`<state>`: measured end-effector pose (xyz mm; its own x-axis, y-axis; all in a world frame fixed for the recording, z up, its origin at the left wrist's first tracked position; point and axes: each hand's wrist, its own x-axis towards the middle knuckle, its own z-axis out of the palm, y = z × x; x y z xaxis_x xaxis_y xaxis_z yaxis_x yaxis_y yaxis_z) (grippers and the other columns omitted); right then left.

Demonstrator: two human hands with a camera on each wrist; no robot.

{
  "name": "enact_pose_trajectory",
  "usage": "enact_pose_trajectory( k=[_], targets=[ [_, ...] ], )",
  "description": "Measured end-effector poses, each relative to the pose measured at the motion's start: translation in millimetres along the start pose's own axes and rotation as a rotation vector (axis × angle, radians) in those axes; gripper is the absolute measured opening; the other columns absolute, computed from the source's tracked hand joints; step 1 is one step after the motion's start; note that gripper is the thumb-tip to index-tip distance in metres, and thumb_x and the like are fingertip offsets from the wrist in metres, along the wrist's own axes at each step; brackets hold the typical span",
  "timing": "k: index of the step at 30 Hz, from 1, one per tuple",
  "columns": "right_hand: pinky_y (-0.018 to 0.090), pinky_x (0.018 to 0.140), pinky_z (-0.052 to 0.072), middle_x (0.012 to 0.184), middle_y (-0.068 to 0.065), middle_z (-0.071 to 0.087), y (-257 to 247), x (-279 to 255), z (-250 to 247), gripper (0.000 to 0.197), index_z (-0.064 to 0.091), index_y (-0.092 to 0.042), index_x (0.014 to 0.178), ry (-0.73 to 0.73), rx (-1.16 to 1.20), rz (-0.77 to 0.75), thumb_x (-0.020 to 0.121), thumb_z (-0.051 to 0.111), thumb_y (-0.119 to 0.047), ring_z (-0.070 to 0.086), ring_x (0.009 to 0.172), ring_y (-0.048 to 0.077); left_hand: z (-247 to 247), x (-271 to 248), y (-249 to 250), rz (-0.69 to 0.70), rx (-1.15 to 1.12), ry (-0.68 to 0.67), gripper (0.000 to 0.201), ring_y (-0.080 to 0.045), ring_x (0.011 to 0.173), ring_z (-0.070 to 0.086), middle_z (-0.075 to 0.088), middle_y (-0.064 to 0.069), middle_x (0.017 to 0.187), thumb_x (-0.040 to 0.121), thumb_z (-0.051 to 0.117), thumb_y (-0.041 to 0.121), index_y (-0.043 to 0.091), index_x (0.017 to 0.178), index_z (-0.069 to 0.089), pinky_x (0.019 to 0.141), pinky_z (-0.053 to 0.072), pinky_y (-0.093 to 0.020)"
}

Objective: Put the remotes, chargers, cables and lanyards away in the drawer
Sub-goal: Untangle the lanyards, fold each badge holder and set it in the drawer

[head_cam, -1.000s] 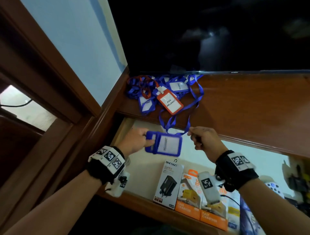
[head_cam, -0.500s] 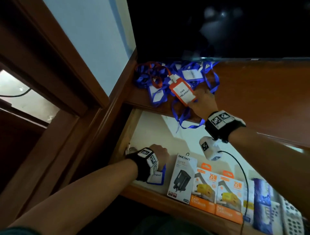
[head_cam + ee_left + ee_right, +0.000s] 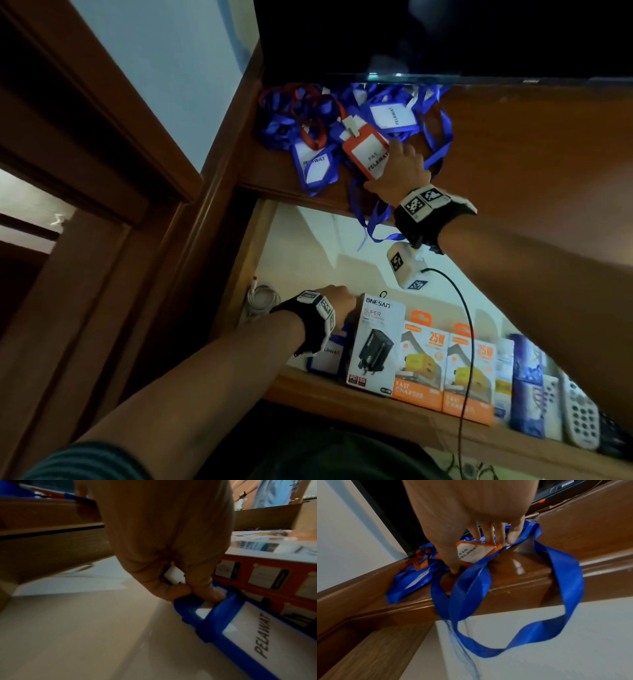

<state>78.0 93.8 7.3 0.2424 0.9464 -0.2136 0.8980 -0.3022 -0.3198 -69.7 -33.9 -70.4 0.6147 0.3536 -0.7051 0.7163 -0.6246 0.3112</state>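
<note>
My left hand [image 3: 337, 301] is down in the open drawer [image 3: 342, 390], left of the charger boxes. Its thumb and fingers [image 3: 187, 591] pinch the top clip end of a blue badge holder [image 3: 240, 628] marked PELAWAT, which lies on the drawer floor against a box [image 3: 329, 356]. My right hand [image 3: 400, 164] is up on the cabinet top, over a pile of blue lanyards [image 3: 308, 113]. Its straight fingers rest on the far edge of an orange badge holder [image 3: 471, 553], thumb at the near corner. A blue ribbon loop [image 3: 556, 601] hangs over the cabinet edge.
A white charger box [image 3: 375, 342], two orange ones [image 3: 421, 363], blue packs and remotes [image 3: 579, 411] line the drawer front. A coiled white cable [image 3: 260, 298] sits in its left corner. A dark TV [image 3: 445, 34] stands behind the lanyards. A black wire [image 3: 466, 342] hangs from my right wrist.
My left hand carried the blue badge holder from mid-air down into the drawer. My right hand let go of the ribbon and moved up onto the orange badge holder.
</note>
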Motion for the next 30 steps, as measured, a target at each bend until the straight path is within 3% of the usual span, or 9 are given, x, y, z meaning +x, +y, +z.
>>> enact_pose_trajectory(
  k=[2,4,6,11,14,18,22,27,30],
  targets=[
    [0.051,0.099,0.037,0.139,0.013,0.039,-2.2,1.1,0.9,0.081,0.031,-0.012,0.139,0.020,0.003,0.013,0.075,0.075,-0.033,0.036,0.129,0.034,2.3,4.3,-5.8,0.011,-0.012,0.010,0.032,-0.035,0.080,0.066,0.064,-0.018,0.091,0.079,0.069,0.006,0.015,0.065,0.042,0.073,0.056,-0.042],
    [0.051,0.099,0.037,0.138,0.014,0.039,-4.8,2.1,0.6,0.080,0.031,-0.011,0.138,0.024,-0.003,0.021,0.075,0.075,-0.031,0.036,0.128,0.036,1.5,4.9,-8.8,0.032,0.024,0.030,0.014,-0.035,0.085,0.065,0.064,-0.018,0.095,0.081,0.069,0.011,0.008,0.079,0.056,0.073,0.054,-0.040],
    [0.051,0.098,0.038,0.136,0.015,0.039,-6.3,2.5,0.2,0.081,0.031,-0.009,0.138,0.035,-0.003,0.028,0.073,0.076,-0.028,0.037,0.126,0.037,3.4,9.3,-11.8,0.046,0.087,0.048,0.021,-0.033,0.090,0.062,0.064,-0.015,0.098,0.083,0.068,0.021,0.005,0.096,0.061,0.074,0.048,-0.036],
    [0.040,0.090,0.043,0.130,0.015,0.046,-1.5,-4.4,-14.3,0.075,0.043,-0.007,0.130,0.080,0.171,0.064,0.067,0.077,-0.029,0.049,0.117,0.033,-0.5,18.7,-27.4,0.072,-0.039,0.102,0.040,-0.031,0.091,0.061,0.059,-0.011,0.100,0.073,0.073,0.039,0.009,0.097,0.061,0.069,0.043,-0.030],
    [0.035,0.082,0.050,0.107,0.007,0.065,17.4,-13.1,-20.3,0.057,0.060,-0.019,0.106,0.127,0.448,0.200,0.056,0.081,-0.037,0.063,0.099,0.028,-17.0,22.3,-40.8,0.037,-0.184,0.143,0.050,-0.025,0.101,0.056,0.053,-0.006,0.112,0.069,0.077,0.037,0.018,0.110,0.058,0.083,0.047,-0.034],
    [0.029,0.061,0.051,0.058,-0.005,0.061,31.4,-47.6,-36.5,0.045,0.063,-0.006,0.090,0.097,1.001,0.255,0.054,0.082,-0.025,0.060,0.058,0.015,-53.6,6.2,-52.6,0.004,-0.471,0.377,0.028,-0.022,0.098,0.061,0.064,-0.002,0.104,0.075,0.070,0.031,0.020,0.101,0.065,0.085,0.048,-0.032],
    [0.037,0.071,0.053,0.082,0.012,0.064,41.4,-80.2,-52.4,0.060,0.059,0.002,0.109,0.015,1.199,0.191,0.055,0.077,-0.016,0.062,0.073,0.028,-86.2,-25.2,-38.3,0.111,-0.402,0.789,0.005,-0.017,0.082,0.060,0.062,0.005,0.086,0.076,0.065,0.024,0.023,0.081,0.063,0.074,0.051,-0.039],
    [0.026,0.047,0.045,0.087,0.018,0.059,52.1,-116.3,-68.9,0.068,0.052,0.005,0.113,-0.078,1.205,0.043,0.050,0.073,-0.003,0.055,0.062,0.022,-141.4,-40.4,-8.2,0.225,-0.342,1.259,0.064,-0.025,0.120,0.041,0.046,-0.007,0.129,0.066,0.074,0.027,0.014,0.123,0.048,0.100,0.035,-0.031],
    [0.025,0.041,0.041,0.087,0.016,0.057,65.9,-133.6,-85.7,0.065,0.050,0.000,0.110,-0.182,1.219,-0.023,0.049,0.071,0.004,0.055,0.063,0.018,-167.2,-34.2,10.9,0.241,-0.334,1.097,0.081,-0.025,0.130,0.032,0.044,0.001,0.138,0.063,0.074,0.035,0.025,0.134,0.036,0.105,0.029,-0.039]
  ],
)
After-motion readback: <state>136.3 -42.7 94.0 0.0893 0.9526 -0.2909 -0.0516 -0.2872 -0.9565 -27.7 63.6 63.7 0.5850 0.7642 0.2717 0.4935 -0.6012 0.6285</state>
